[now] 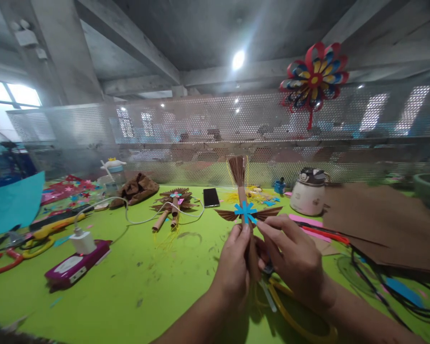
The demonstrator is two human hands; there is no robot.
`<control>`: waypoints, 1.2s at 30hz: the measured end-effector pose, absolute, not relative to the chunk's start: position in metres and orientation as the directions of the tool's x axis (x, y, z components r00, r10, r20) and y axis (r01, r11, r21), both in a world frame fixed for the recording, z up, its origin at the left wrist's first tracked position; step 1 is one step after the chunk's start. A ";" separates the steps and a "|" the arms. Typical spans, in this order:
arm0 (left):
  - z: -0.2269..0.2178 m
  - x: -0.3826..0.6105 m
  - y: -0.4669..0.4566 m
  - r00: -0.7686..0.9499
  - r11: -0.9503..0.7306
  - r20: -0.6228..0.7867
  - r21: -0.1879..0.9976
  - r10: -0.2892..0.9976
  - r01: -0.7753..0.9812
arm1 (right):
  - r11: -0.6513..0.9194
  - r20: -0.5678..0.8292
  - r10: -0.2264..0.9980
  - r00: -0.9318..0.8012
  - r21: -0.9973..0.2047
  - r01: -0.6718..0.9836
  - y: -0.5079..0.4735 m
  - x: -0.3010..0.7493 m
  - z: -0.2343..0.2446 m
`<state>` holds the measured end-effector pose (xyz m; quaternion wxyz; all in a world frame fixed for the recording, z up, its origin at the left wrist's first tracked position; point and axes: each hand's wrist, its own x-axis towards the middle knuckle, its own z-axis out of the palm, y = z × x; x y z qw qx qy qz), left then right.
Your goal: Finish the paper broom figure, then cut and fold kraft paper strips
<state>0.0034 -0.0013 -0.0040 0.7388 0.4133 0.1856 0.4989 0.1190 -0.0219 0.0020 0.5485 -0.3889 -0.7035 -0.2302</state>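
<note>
Green tabletop (122, 291) spans the lower frame, head view. Right of center, the left hand (232, 263) grips the brown paper figure (241, 193) upright, apparently steadying it; the right hand (295, 253) touches its blue flower (245, 210), pinch unconfirmed.

Both forearms (193, 315) are bare (as far as they show), narrowing toward the wrists (326, 291), with bare fingers (284, 223).
</note>
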 end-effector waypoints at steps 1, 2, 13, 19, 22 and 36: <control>-0.004 0.003 -0.002 0.438 0.165 0.135 0.798 0.889 -0.580 | 0.589 0.950 0.300 -0.089 -0.111 0.800 -0.022 0.118 0.003; -0.004 0.003 -0.002 0.442 0.169 0.132 0.798 0.887 -0.578 | 0.586 0.948 0.305 -0.086 -0.115 0.802 -0.023 0.118 0.003; -0.002 0.003 -0.005 0.447 0.179 0.114 0.809 0.887 -0.560 | 0.604 0.944 0.298 -0.142 -0.071 0.794 -0.022 0.120 0.000; -0.005 0.000 -0.001 0.462 0.146 0.130 0.845 0.877 -0.515 | 0.653 0.917 0.397 -0.038 -0.253 0.713 -0.024 0.116 0.001; -0.004 -0.001 -0.001 0.461 0.131 0.139 0.853 0.877 -0.506 | 0.641 0.859 0.502 0.097 -0.445 0.625 -0.028 0.114 0.004; 0.005 -0.002 -0.008 0.402 0.065 0.146 0.882 0.904 -0.466 | 0.591 0.767 0.596 0.238 -0.619 0.517 -0.039 0.110 0.013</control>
